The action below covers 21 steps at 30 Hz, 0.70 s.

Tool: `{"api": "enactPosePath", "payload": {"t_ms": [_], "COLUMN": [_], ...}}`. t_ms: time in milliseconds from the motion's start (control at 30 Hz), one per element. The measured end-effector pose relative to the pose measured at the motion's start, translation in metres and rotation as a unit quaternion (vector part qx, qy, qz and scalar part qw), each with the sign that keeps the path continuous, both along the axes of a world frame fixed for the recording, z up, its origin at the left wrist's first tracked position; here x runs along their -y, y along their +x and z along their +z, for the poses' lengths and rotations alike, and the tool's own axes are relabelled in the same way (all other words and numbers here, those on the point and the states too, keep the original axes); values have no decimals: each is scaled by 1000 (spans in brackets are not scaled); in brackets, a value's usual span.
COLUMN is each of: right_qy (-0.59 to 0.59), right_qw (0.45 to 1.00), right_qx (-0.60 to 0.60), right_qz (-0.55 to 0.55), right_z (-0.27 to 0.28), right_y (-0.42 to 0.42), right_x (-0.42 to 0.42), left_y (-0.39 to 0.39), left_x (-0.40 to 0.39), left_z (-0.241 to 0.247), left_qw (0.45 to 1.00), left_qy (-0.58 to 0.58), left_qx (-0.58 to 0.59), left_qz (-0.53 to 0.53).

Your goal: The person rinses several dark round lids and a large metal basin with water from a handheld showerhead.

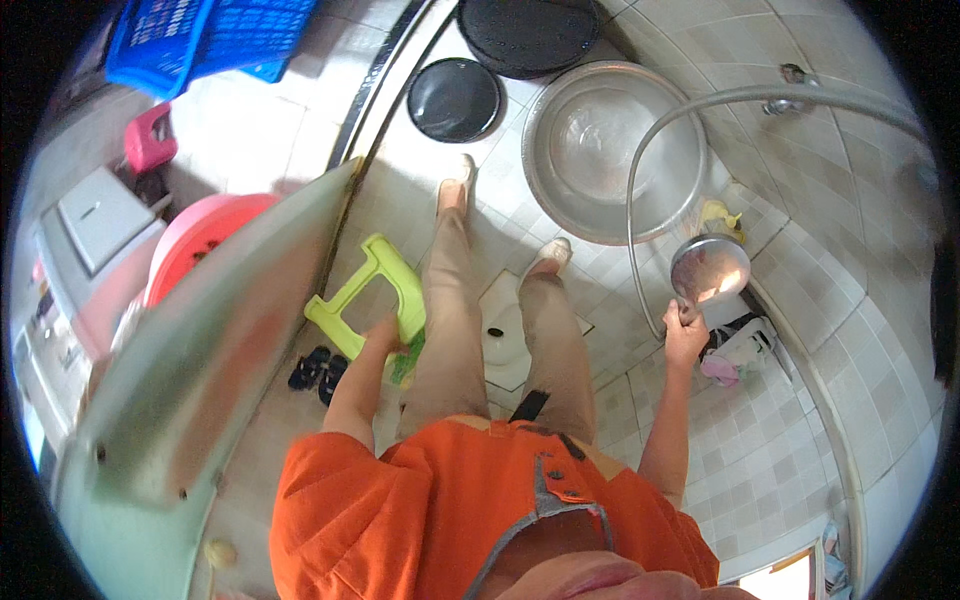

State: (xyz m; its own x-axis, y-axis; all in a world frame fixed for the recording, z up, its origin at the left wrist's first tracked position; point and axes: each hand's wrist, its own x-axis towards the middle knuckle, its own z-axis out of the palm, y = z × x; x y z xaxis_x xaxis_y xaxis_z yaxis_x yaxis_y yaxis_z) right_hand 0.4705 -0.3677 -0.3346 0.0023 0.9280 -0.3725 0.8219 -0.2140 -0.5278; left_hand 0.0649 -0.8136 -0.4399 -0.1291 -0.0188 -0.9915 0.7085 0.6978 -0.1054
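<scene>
My right hand [685,334] is closed around the handle of a chrome shower head [711,271], whose grey hose [634,217] arcs up to the right. Faint streaks, apparently water spray, show by its far rim. My left hand [384,334] grips the edge of a lime-green plastic stool [414,294], tilted beside my left leg. A darker green item [407,360], too blurred to name, shows just below that hand. In front of me on the tiles, a large metal basin [592,154] stands, its inside wet and shiny.
Beside the basin are a round black lid or tray [454,100] and a larger black tub [529,34]. A squat toilet [501,337] lies between my legs. On the left stands a glass door [247,360], with dark sandals [319,371] near it. A wall rack [739,349] hangs right.
</scene>
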Motion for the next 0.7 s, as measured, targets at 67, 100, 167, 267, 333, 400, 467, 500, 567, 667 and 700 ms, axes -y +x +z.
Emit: {"api": "enactPosePath", "payload": {"t_ms": [67,100,167,267,333,400,467,500,567,667,700], "right_qy": [11,3,-11,17,21,6,-6,-10,-20,-23,-17], "right_qw": [999,998,997,995,994,996,996,996,996,992,990], "right_qx": [48,61,75,94,111,72,79,82,72,31,11], "right_qz": [19,14,-7,6,2,-42,-37,-34,-56,-117,-142], "right_z": [-9,-11,-20,-48,-58,-56,-63,-66,-70,-83,-90], "right_y": [-8,-12,-22,-14,-30,-48,-51,-53,-62,-66,-66], "right_x": [-4,-5,-2,12,13,15,18,17,14,11,8], "left_y": [-9,-9,-18,-40,-54,-64,-73,-77,-84,-94,-96], "left_x": [-32,-45,-64,-80,-83,-85,-84,-83,-85,-88,-92], "left_z": [-21,-23,-38,-57,-70,-84,-96,-102,-114,-126,-129], "left_qw": [996,991,973,944,941,943,946,948,952,960,963], "left_qy": [-9,-20,-37,-55,-58,-57,-61,-62,-62,-62,-57], "left_qx": [83,126,207,289,295,292,287,282,270,249,241], "left_qz": [-37,-49,-98,-150,-154,-148,-138,-135,-127,-112,-107]}}
